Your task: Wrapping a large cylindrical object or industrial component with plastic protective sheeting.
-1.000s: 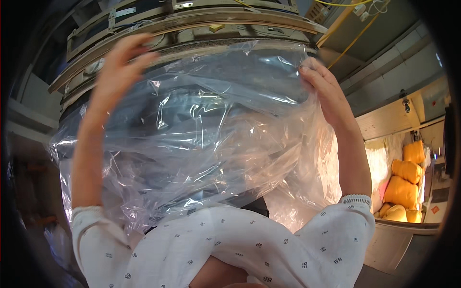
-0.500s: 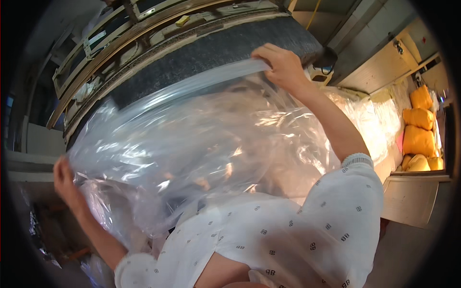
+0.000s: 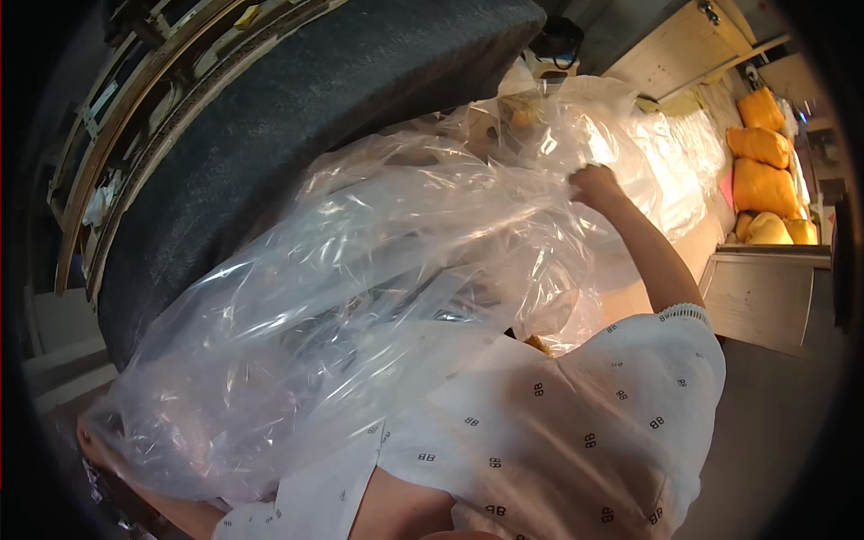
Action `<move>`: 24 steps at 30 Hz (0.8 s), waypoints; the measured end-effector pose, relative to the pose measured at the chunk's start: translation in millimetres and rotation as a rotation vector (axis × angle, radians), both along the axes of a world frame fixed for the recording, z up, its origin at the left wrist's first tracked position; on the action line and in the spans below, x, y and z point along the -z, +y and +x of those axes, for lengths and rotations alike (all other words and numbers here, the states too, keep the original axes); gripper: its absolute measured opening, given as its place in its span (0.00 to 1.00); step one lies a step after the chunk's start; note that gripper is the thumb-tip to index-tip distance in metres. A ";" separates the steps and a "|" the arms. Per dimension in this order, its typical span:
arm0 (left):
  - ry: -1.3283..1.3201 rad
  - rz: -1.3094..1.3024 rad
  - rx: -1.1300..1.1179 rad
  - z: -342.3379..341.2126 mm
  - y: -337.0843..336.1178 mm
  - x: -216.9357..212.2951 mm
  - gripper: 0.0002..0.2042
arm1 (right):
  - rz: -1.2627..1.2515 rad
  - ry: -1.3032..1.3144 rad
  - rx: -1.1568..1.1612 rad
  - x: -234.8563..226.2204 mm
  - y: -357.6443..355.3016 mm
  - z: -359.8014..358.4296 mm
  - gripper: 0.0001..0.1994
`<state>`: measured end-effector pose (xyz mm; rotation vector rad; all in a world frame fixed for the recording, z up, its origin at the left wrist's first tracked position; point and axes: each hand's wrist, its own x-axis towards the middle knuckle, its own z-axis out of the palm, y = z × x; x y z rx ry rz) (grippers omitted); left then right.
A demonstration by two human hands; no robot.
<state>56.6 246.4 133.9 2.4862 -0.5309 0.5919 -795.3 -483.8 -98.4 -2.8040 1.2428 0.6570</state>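
Observation:
A wide, crinkled sheet of clear plastic film (image 3: 360, 243) stretches between my hands, in front of my body. My right hand (image 3: 594, 186) is closed in a fist around its right part. At the lower left, my left hand (image 3: 87, 434) has hold of the other end, its fingers partly covered by the film and the picture's dark rim. Beyond the film lies a long dark grey surface (image 3: 225, 153) with a rounded right end. Loose folds of film hang close against my white patterned top.
A wooden and metal frame (image 3: 76, 171) runs along the far left edge. Several orange bundles (image 3: 765, 184) are stacked at the right, above a pale wooden panel (image 3: 756, 301). More bright plastic (image 3: 684, 162) lies to the right of my right hand. A dark object (image 3: 560, 40) stands at the back.
Both hands have come down and nearer to me, the right also moving rightward, the left lower. The film has been drawn off much of the dark surface and now bunches loosely.

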 end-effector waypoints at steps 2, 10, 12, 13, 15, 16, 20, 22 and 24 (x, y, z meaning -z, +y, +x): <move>-0.063 0.146 0.147 -23.7 -136.9 60.3 0.17 | 0.012 0.211 0.260 8.1 7.8 -117.8 0.08; 0.137 0.030 0.384 11.6 -288.4 183.7 0.16 | 0.191 0.895 0.893 -79.6 -2.2 -318.3 0.13; 0.083 0.072 0.276 48.0 -231.4 154.5 0.17 | -0.599 0.177 0.617 -103.0 -67.2 -202.7 0.12; 0.068 0.138 0.198 79.3 -197.0 150.6 0.18 | -0.608 0.119 0.661 -141.2 -109.8 -144.5 0.14; 0.071 0.177 0.127 96.2 -183.7 165.8 0.19 | -0.835 -0.646 0.549 -204.4 -173.7 -88.9 0.16; 0.154 0.107 0.026 95.3 -184.6 175.6 0.19 | -0.444 -1.188 0.648 -231.9 -208.8 -66.4 0.19; 0.380 -0.128 -0.060 85.2 -107.1 181.1 0.17 | -0.841 -1.652 0.270 -268.8 -149.3 145.5 0.20; 0.518 -0.296 0.082 86.5 -91.8 189.0 0.15 | -0.402 -1.662 -0.184 -191.2 -193.0 144.4 0.18; 0.465 -0.143 0.063 83.8 -87.6 199.5 0.15 | -0.267 -1.051 -0.081 -142.4 -172.6 172.6 0.22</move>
